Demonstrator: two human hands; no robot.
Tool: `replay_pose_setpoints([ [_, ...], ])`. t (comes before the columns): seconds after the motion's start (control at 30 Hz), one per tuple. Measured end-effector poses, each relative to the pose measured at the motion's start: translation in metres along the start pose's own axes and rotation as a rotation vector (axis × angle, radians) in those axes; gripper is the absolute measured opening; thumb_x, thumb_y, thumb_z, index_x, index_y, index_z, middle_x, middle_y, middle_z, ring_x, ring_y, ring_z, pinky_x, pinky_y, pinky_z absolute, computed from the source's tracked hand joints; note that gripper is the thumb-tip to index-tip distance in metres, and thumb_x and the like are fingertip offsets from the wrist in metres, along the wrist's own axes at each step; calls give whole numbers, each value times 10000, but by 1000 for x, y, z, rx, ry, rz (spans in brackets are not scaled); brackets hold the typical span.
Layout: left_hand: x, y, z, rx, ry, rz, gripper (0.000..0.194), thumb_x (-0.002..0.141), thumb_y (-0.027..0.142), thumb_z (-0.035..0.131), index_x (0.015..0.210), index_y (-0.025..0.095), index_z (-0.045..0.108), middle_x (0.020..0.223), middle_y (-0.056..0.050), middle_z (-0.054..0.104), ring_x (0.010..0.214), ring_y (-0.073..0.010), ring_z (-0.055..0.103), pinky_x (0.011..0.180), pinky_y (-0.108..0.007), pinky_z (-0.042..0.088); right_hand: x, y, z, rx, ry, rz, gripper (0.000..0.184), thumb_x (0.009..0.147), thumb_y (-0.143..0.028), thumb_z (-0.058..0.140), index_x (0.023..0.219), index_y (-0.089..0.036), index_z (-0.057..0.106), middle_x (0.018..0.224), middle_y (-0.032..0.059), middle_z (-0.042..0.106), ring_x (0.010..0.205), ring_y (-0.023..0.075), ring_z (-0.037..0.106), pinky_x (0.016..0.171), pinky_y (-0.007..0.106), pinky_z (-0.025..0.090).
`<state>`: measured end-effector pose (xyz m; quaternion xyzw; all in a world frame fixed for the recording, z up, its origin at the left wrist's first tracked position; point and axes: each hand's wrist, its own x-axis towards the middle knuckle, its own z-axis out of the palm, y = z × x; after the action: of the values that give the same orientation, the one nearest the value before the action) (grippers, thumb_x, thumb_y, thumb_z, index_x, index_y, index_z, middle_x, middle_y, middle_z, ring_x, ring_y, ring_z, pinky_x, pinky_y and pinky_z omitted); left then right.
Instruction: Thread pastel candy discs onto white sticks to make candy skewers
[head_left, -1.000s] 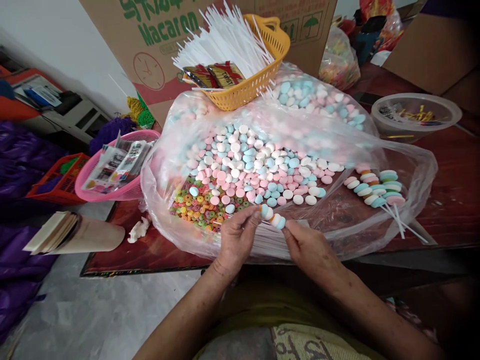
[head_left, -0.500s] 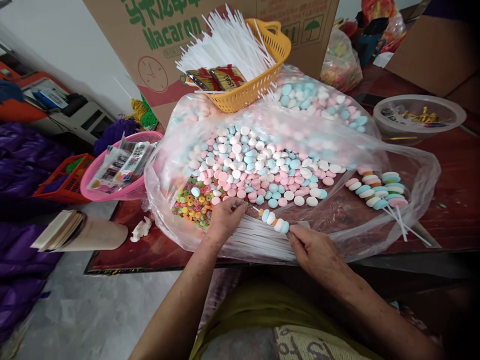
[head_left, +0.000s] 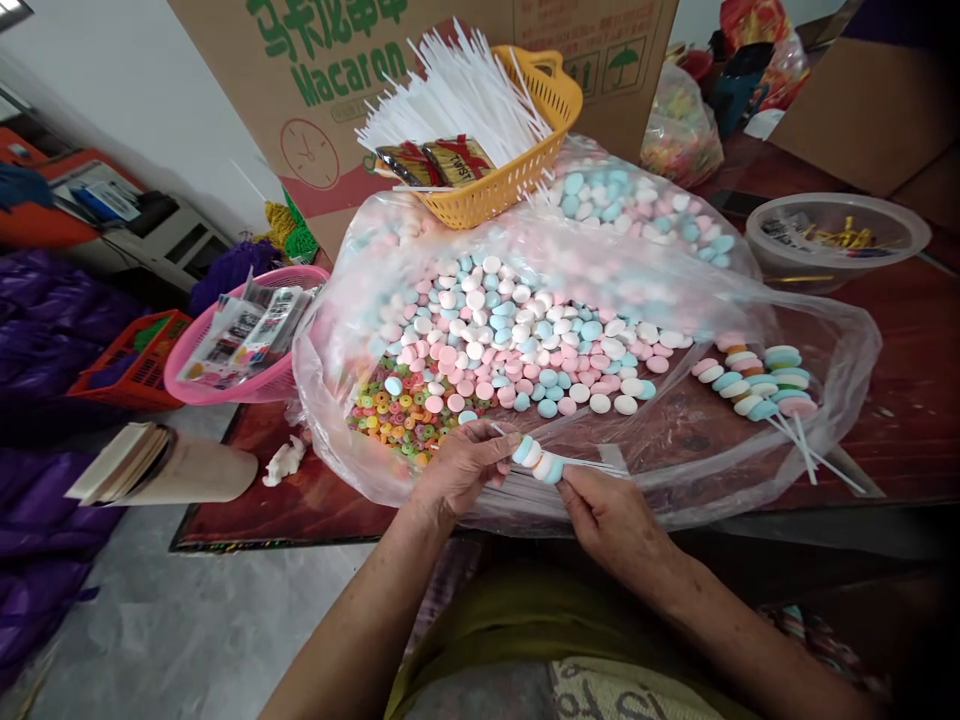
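Note:
A candy skewer (head_left: 538, 460) of blue and white round candies on a thin white stick lies between my hands, tilted down to the right. My right hand (head_left: 611, 510) is closed round its lower end. At the upper end my left hand (head_left: 469, 465) pinches with thumb and fingers, covering part of the stick; its bare tip pokes out above the thumb. Whether a loose candy is also in that pinch is hidden. Beneath both hands lies a bundle of white sticks (head_left: 517, 503). Small ring candies (head_left: 397, 415) and pastel round candies (head_left: 517, 330) spread beyond on clear plastic.
Finished-looking skewers (head_left: 757, 385) lie at the right. A yellow basket (head_left: 487, 195) of sticks stands behind, before a cardboard box (head_left: 315, 190). At left are a pink basket (head_left: 247, 390) and a beige container (head_left: 202, 470); a clear tub (head_left: 840, 225) sits far right.
My left hand has moved right and toward me, from beside the ring candies onto the skewer's upper end. My right hand has brought the skewer slightly left and nearer.

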<state>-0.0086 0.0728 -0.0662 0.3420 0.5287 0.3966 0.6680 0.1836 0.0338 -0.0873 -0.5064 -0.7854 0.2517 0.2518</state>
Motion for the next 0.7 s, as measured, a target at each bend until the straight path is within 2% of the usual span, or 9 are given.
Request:
replay_pose_setpoints([
  [0.1, 11, 16, -8, 568, 262, 288, 346, 659, 430, 688, 868, 156, 655, 753, -32, 606, 593, -115, 531, 528, -230, 418, 19, 6, -9, 110, 146, 81, 280, 851, -318, 414, 605, -188, 443, 563, -18, 463, 544, 105, 425, 531, 218, 330],
  [0.17, 24, 25, -10, 992, 395, 415, 285, 745, 395, 608, 920, 175, 655, 875, -65, 622, 740, -170, 570, 663, -273, 441, 42, 7, -14, 128, 186, 186, 293, 815, -377, 470, 590, -191, 443, 534, -32, 420, 530, 104, 398, 498, 214, 308],
  [0.23, 35, 27, -7, 1298, 403, 402, 232, 797, 319, 536, 957, 190, 644, 963, -88, 619, 818, -210, 585, 708, -304, 435, 67, 6, -11, 149, 108, 237, 244, 792, -377, 495, 640, -188, 507, 537, -34, 442, 527, 107, 410, 489, 214, 303],
  [0.3, 40, 22, -4, 1435, 400, 369, 213, 804, 269, 508, 957, 186, 632, 1026, -105, 607, 847, -230, 592, 689, -310, 434, 88, 5, -3, 174, 9, 222, 158, 779, -322, 503, 748, -188, 581, 591, -24, 515, 561, 117, 456, 515, 218, 328],
  [0.37, 38, 14, -5, 1428, 421, 407, 183, 804, 270, 507, 902, 175, 627, 1022, -106, 606, 862, -230, 591, 683, -299, 435, 99, 5, 6, 166, -32, 189, 139, 762, -267, 511, 822, -193, 612, 636, -11, 557, 598, 129, 485, 546, 230, 346],
  [0.47, 24, 3, -13, 1177, 362, 522, 140, 802, 273, 522, 856, 187, 618, 897, -56, 634, 762, -166, 591, 693, -259, 441, 93, 8, 9, 227, -34, 209, 154, 766, -297, 524, 845, -191, 604, 613, -12, 552, 567, 126, 475, 528, 236, 344],
  [0.57, 10, -1, -16, 887, 262, 644, 142, 789, 216, 537, 906, 209, 616, 876, -30, 648, 691, -122, 580, 694, -232, 452, 76, 5, 0, 582, -28, 275, 251, 764, -391, 559, 925, -198, 572, 627, -27, 570, 461, 84, 407, 451, 221, 315],
  [0.63, 4, -1, -8, 791, 219, 736, 157, 783, 168, 526, 900, 210, 623, 931, -42, 646, 779, -132, 594, 729, -233, 459, 67, -3, -6, 818, 19, 268, 291, 754, -416, 584, 955, -208, 557, 635, -40, 561, 406, 54, 335, 405, 212, 273],
  [0.7, 0, -1, 4, 695, 186, 769, 177, 775, 132, 506, 876, 206, 632, 959, -49, 641, 854, -144, 596, 756, -238, 467, 61, -14, -8, 958, 82, 244, 270, 761, -424, 586, 930, -217, 550, 604, -58, 512, 381, 40, 282, 379, 211, 240],
])
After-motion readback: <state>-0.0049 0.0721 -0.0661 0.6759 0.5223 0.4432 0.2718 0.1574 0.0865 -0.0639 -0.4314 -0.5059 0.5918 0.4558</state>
